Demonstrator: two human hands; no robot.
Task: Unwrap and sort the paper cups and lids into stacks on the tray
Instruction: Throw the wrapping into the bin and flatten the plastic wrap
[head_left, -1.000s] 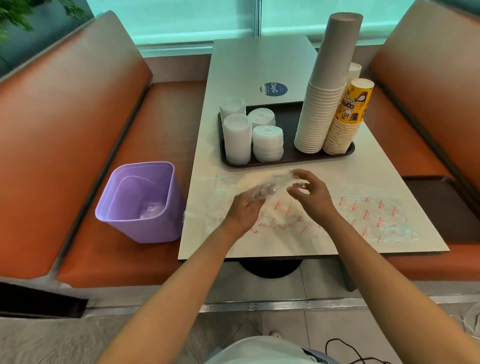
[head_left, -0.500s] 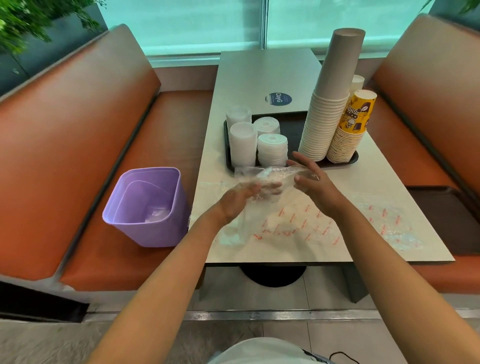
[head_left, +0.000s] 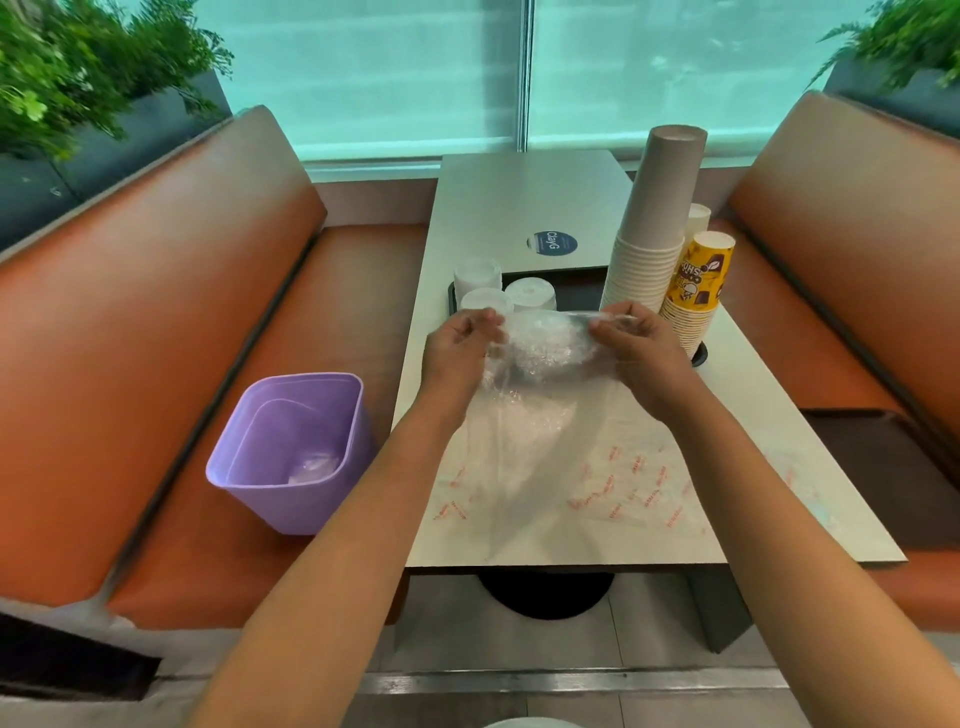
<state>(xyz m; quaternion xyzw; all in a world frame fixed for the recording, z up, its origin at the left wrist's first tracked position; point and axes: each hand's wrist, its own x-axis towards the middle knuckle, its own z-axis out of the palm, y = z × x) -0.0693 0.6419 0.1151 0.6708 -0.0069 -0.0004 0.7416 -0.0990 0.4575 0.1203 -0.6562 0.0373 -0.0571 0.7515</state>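
Left hand (head_left: 460, 351): fingers curled, pinching one end of a clear plastic wrapper (head_left: 540, 358).
Right hand (head_left: 636, 353): pinching the wrapper's other end; the film is bunched between both hands, lifted off the counter (head_left: 524, 202).
Cups: tall grey paper cup stack (head_left: 652, 228) and yellow printed cup stack (head_left: 696, 291) stand on the dark tray (head_left: 698, 356), right side.
Lids: white lid stacks (head_left: 530, 296) on the tray's left side, partly hidden behind the wrapper.
Loose film: red-printed plastic sheet (head_left: 623, 488) lies flat on the counter's near part.
Bin: purple waste bin (head_left: 291, 452) on the seat to the left, some plastic inside.
Risk: the hands are just in front of the tall stack; a sideways tug could topple it. Trailing film could drag the sheet off the edge.
Change: a second ago the hands were low over the printed sheet; now they are raised and wider apart, with more film gathered.
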